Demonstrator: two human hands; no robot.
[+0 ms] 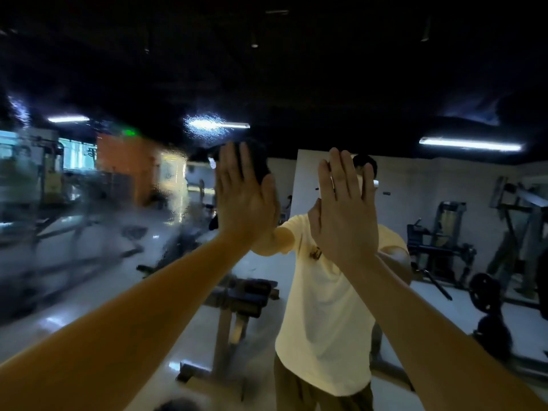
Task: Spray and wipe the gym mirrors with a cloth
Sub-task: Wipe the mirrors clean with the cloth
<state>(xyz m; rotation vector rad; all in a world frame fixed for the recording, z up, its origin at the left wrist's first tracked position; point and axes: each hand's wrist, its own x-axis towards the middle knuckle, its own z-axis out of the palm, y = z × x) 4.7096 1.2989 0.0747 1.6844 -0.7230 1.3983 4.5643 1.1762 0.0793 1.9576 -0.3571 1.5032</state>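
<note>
Both arms reach forward and up, palms facing the mirror point(89, 203). The left hand point(243, 197) lies flat, fingers straight and close together, pressing a dark cloth point(255, 163) against the glass; the cloth peeks out above the fingertips. The right hand point(345, 209) is just beside it, fingers straight and slightly spread, holding nothing. Wet streaks blur the mirror's left side, with droplets point(204, 127) above the cloth.

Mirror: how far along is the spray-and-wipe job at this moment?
Done: spray is on; droplets and wet smears cover the left part of the mirror. In hand: the left hand presses a dark cloth flat to the glass; the right hand is raised flat, empty. Left: wiping the smeared left area dry.
</note>
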